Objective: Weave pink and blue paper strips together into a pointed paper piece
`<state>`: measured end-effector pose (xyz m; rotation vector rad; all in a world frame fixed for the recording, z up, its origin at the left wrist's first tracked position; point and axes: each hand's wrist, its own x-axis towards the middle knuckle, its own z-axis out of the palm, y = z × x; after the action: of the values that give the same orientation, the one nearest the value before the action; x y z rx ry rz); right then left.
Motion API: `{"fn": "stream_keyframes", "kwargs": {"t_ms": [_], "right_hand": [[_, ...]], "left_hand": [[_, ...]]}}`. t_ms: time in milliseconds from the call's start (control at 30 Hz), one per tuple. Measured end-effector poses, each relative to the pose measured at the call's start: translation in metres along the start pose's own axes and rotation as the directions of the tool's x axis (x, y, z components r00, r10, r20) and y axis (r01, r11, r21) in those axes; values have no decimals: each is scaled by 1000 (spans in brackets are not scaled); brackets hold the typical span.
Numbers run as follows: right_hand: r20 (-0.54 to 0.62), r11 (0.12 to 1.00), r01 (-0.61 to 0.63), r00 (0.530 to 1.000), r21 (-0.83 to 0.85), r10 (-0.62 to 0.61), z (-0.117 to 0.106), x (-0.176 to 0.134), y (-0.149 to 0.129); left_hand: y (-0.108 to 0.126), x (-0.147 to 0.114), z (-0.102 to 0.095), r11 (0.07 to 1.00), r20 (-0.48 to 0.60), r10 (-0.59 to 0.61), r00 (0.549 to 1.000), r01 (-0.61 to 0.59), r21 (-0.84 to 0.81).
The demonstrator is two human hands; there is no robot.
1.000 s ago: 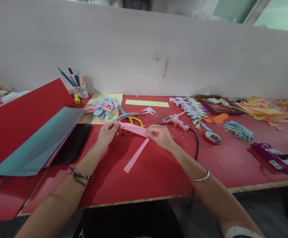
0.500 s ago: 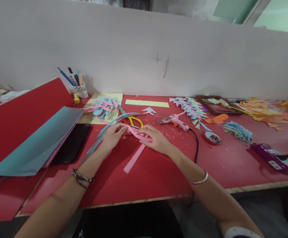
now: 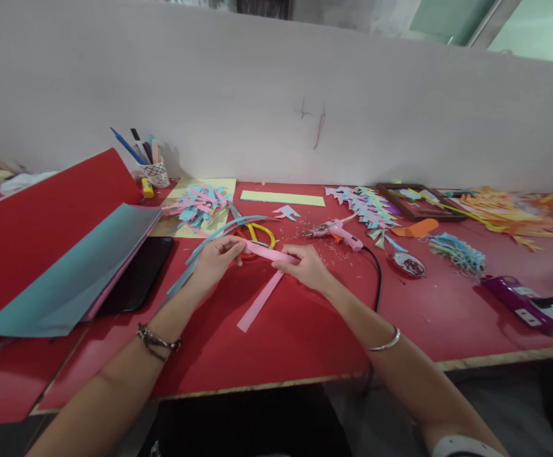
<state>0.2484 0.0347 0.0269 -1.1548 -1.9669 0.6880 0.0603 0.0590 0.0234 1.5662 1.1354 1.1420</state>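
Between my two hands a pink paper strip (image 3: 267,254) stretches just above the red table. My left hand (image 3: 219,257) pinches one end, and my right hand (image 3: 304,265) grips the other end between thumb and fingers. A second pink strip (image 3: 260,301) lies slantwise on the table below my right hand. Behind my hands rest scissors with yellow handles (image 3: 263,231), partly covered by the strip and my fingers. Blue paper strips (image 3: 186,270) run beside and partly under my left hand and wrist.
A pink glue gun (image 3: 340,232) lies to the right, its black cord (image 3: 378,279) running toward the table's front. Cut paper pieces (image 3: 201,204) are heaped at back left. A paper garland (image 3: 364,206), a purple power strip (image 3: 524,301) and a black phone-like slab (image 3: 138,279) are also on the table.
My right hand has moved slightly right along the pink strip, which is now straighter and drawn out between my hands. My left hand has stayed almost in place.
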Motion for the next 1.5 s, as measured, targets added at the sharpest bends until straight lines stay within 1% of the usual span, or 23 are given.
{"fn": "stream_keyframes", "kwargs": {"t_ms": [100, 200, 333, 400, 567, 667, 800, 867, 900, 967, 1033, 1067, 1133, 1200, 1233, 1400, 1500], "right_hand": [[-38, 999, 20, 999, 44, -18, -1, 0, 0], [-62, 1000, 28, 998, 12, -27, -2, 1, 1], [-31, 995, 41, 999, -89, -44, -4, 1, 2], [-11, 994, 40, 999, -99, -41, -6, 1, 2], [76, 995, -77, 994, 59, 73, -7, 0, 2], [98, 992, -94, 992, 88, 85, -6, -1, 2], [108, 994, -106, 989, 18, 104, -7, -1, 3], [95, 994, -93, 991, -61, 99, -8, 0, 5], [69, 990, -67, 995, -124, 76, -9, 0, 5], [-11, 954, 21, 1000, -299, -25, -8, 1, 5], [-58, 873, 118, 985, -473, -164, -6, 1, 3], [-51, 831, 161, 974, -532, -221, -4, 1, 1], [4, 783, 226, 962, -579, -275, 2, -1, -3], [65, 779, 258, 961, -572, -271, 7, -2, -6], [79, 790, 251, 965, -560, -250, 9, -2, -7], [49, 877, 101, 995, -469, -89, 8, -2, -8], [64, 896, 89, 996, -436, -68, 6, -1, -7]], "left_hand": [[2, -1, -1, 1000, -3, -22, 1000, 22, -17], [2, -1, -2, 998, -28, -34, 999, 32, -52], [0, -1, -3, 997, -48, -34, 998, 31, -66], [-1, -1, -4, 998, -48, -31, 998, 28, -60], [-1, 0, -6, 999, -58, -29, 998, 27, -40], [-2, 0, -6, 999, -69, -31, 997, 28, -43], [-3, 0, -5, 998, -139, -55, 989, 50, -37], [-3, 0, -5, 998, -165, -64, 984, 61, -26], [-2, -1, -5, 998, -168, -63, 984, 61, -16], [0, -1, -4, 999, -160, -45, 986, 46, 1], [2, -3, 0, 1000, -137, -12, 991, 13, 6], [3, -4, 2, 1000, -113, 3, 994, -3, 4], [4, -7, 7, 1000, -50, 26, 998, -26, 4], [5, -10, 11, 999, 5, 39, 999, -39, 16], [6, -11, 12, 999, 21, 43, 999, -43, 23], [6, -12, 13, 1000, 77, 24, 997, -24, 3], [7, -12, 12, 1000, 77, 15, 997, -17, 18]]}}
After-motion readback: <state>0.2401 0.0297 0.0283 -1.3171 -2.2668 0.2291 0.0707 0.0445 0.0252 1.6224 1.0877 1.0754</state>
